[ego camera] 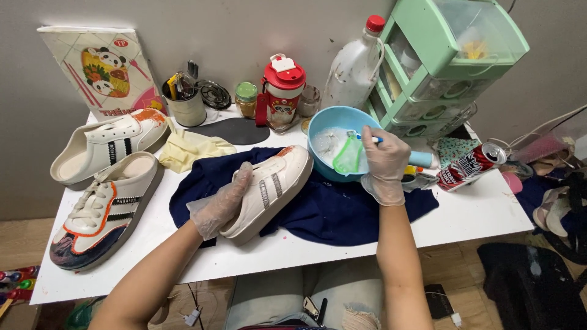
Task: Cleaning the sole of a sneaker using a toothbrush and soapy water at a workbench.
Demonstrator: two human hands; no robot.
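Steadying a white sneaker point(269, 192) on a navy cloth point(330, 208) mid-tabletop, the gloved left hand point(220, 205) clamps its side while right-hand point(385, 162) fingers pinch a brush point(354, 153) into the blue basin point(335, 122).

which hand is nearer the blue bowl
Right. The right hand hangs over the blue bowl's rim, dipping a green brush into it. The left hand is off to its left, holding the white sneaker.
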